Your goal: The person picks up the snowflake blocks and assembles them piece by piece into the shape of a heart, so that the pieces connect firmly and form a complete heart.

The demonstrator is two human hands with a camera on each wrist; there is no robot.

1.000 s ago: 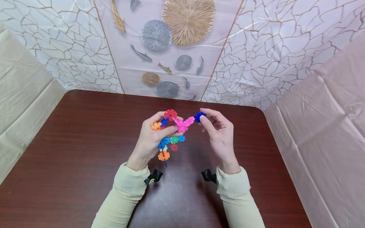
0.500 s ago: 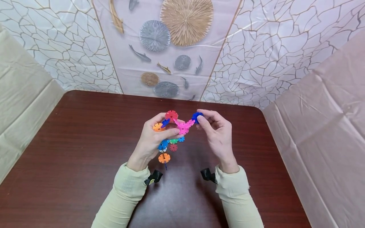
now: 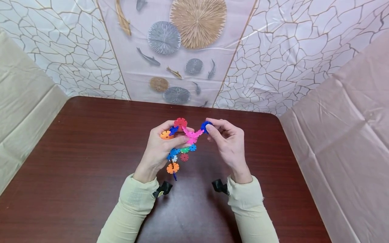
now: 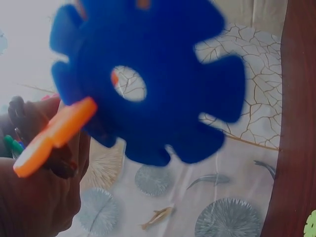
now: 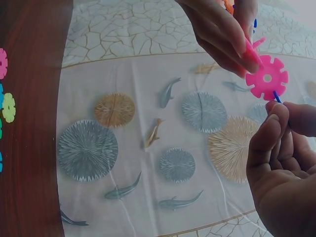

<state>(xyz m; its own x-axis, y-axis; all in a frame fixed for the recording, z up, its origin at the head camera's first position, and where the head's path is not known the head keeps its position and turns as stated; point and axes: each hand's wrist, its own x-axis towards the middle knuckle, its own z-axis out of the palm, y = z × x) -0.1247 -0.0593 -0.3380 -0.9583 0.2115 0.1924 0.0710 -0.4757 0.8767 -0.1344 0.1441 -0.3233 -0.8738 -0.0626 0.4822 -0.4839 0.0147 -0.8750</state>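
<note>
In the head view my left hand (image 3: 155, 148) grips a chain of notched plastic building discs. A red disc (image 3: 180, 123), an orange disc (image 3: 166, 135) and pink discs (image 3: 192, 137) show around its fingers and thumb. Another orange disc (image 3: 173, 168) hangs below, and a dark blue disc (image 4: 163, 113) looms close to the left wrist camera. My right hand (image 3: 233, 146) pinches a blue disc (image 3: 206, 127) between thumb and fingertips. In the right wrist view this blue disc, edge-on, meets the rim of a pink disc (image 5: 276, 74); how deeply it sits is unclear.
Loose discs lie on the brown table (image 3: 91, 162) beyond my left hand, among them a green disc (image 3: 184, 150) and a dull red disc (image 3: 184, 157). A patterned cloth (image 3: 194, 67) stands along the back edge, with beige panels (image 3: 343, 118) at both sides.
My right hand has moved left with the blue disc, bringing it up against the outer pink disc. The left hand has shifted slightly, and the pink discs have tilted.
</note>
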